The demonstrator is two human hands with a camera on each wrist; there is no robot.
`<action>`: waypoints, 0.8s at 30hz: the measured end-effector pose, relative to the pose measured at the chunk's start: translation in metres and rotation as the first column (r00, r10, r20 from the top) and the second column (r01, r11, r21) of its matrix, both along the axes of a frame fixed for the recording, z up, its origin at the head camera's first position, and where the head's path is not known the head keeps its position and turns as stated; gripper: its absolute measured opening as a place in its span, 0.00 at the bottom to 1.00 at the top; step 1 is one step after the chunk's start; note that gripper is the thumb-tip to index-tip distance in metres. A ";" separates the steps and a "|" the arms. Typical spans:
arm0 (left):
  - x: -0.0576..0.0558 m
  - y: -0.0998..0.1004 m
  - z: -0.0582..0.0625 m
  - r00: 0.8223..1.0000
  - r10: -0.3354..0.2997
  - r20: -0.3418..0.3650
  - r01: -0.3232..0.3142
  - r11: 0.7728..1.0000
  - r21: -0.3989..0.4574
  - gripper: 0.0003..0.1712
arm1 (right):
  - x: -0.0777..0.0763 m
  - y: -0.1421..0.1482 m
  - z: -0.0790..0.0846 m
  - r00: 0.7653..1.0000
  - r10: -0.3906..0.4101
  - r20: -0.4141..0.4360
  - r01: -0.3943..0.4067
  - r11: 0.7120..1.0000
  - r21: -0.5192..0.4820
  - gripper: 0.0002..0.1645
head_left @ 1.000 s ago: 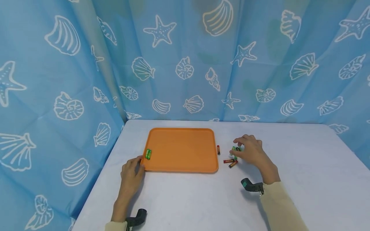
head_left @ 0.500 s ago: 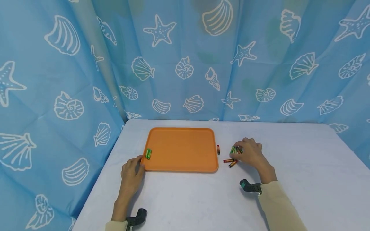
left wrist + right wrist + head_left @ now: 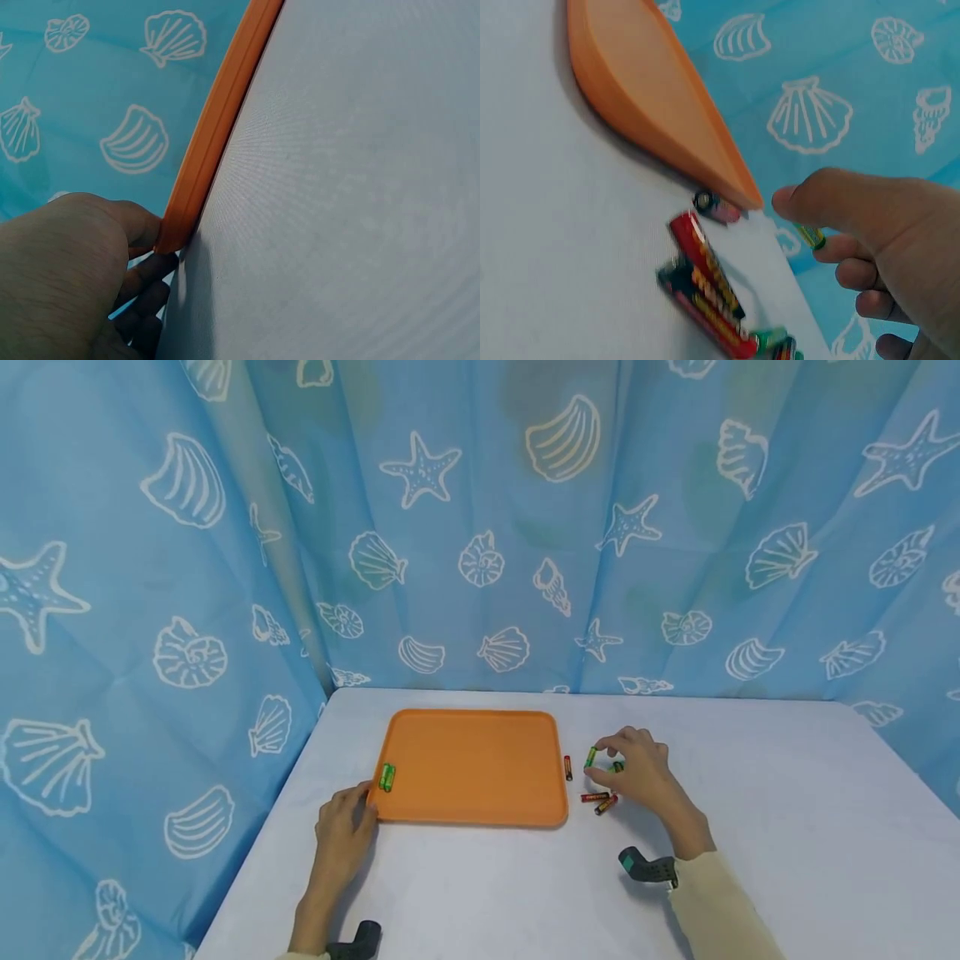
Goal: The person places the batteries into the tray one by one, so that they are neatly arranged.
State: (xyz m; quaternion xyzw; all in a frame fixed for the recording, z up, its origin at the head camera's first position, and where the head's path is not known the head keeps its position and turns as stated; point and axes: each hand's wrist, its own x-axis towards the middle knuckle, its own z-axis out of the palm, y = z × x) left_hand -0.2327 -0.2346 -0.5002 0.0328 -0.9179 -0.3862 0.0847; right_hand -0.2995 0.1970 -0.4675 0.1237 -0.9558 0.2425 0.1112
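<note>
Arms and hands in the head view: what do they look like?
The left hand and right hand wear no gloves. The right sleeve is cream; the left sleeve barely shows. A bent black device sits at each wrist, the right one bearing a green patch.

From my end I can read no word, brand or number in any view. On the red battery point(image 3: 705, 259) and the black-and-red battery point(image 3: 707, 311) beside it, my right wrist feed shows yellowish marks like lettering, too blurred for me to spell out
</note>
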 end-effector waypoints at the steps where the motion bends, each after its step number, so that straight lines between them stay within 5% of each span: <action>1: 0.000 0.000 -0.001 1.000 0.001 -0.002 -0.001 1.000 0.001 0.26 | 0.000 -0.002 0.001 1.000 0.013 -0.010 -0.013 1.000 -0.009 0.23; 14: -0.001 -0.001 -0.004 1.000 0.001 -0.028 -0.001 1.000 0.001 0.26 | 0.006 -0.047 0.001 0.990 0.137 -0.026 -0.138 0.990 -0.042 0.25; 24: -0.001 -0.001 -0.005 0.999 0.001 -0.039 0.000 1.000 0.011 0.25 | 0.001 -0.080 -0.018 0.978 0.209 0.015 -0.209 0.977 -0.043 0.24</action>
